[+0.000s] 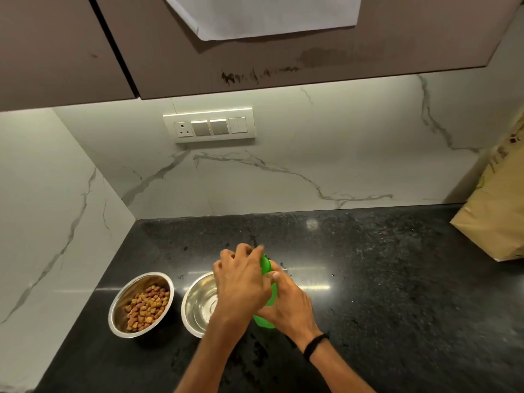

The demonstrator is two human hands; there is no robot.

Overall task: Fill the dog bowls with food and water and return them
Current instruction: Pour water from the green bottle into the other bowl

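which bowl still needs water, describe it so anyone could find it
On the black countertop near the marble corner, two steel bowls sit side by side. It is the empty bowl under the hands; the other bowl holds brown kibble.

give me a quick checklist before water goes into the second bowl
1. Food bowl holds kibble: ok.
2. Second bowl upright on the counter, nothing visible inside: ok.
3. Green bottle gripped: ok, right hand around the body, left hand at the top.
4. Cap off: cannot tell, the left hand covers it.
5. Bottle over the second bowl: not ok, it sits beside the bowl's right rim.
6. Water in the bottle: cannot tell.
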